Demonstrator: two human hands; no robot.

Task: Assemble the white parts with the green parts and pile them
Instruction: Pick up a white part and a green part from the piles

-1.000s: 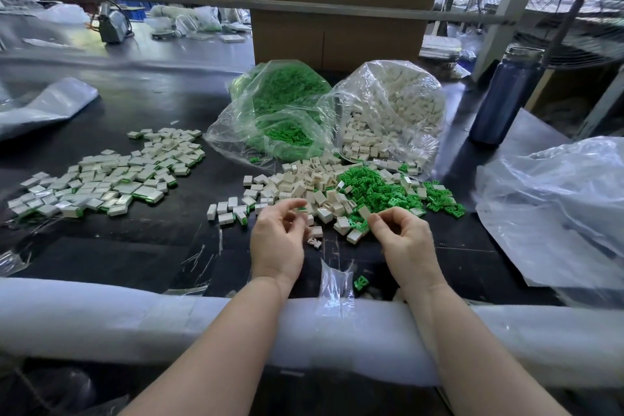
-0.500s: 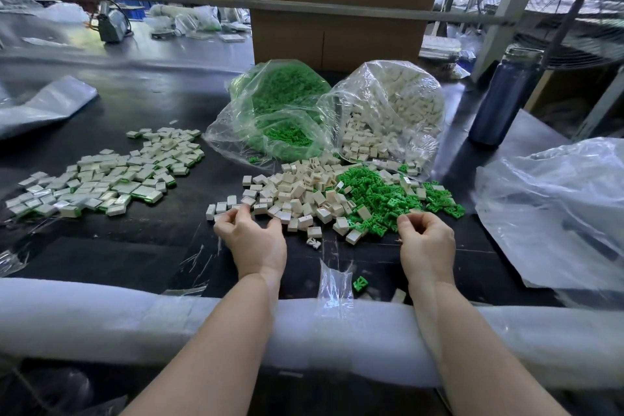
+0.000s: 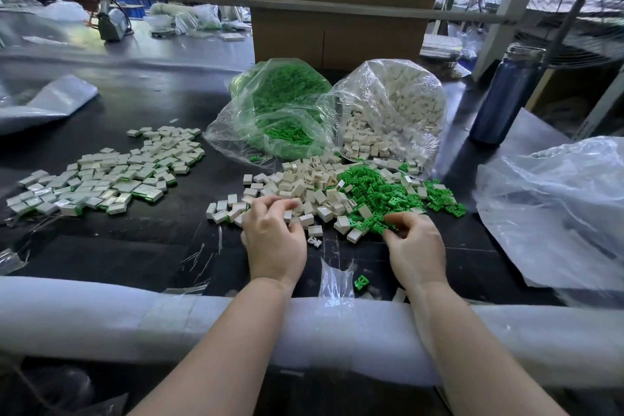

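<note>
Both hands picked parts from the loose heaps.

The left hand pinched among white parts; the right hand pinched green parts right of them; what either gripped was unclear. Finished pieces lay far left. Small parts could skid off the glossy black counter, cluttered with bags.

You work on a dark, glossy table that mirrors the light. The loose white parts and green parts look like smooth moulded plastic, slightly shiny. Both bags are thin, crinkled clear film. The padding along your edge is soft, matt white foam. Behind stands matt brown cardboard; the blue bottle has a satin sheen.
</note>
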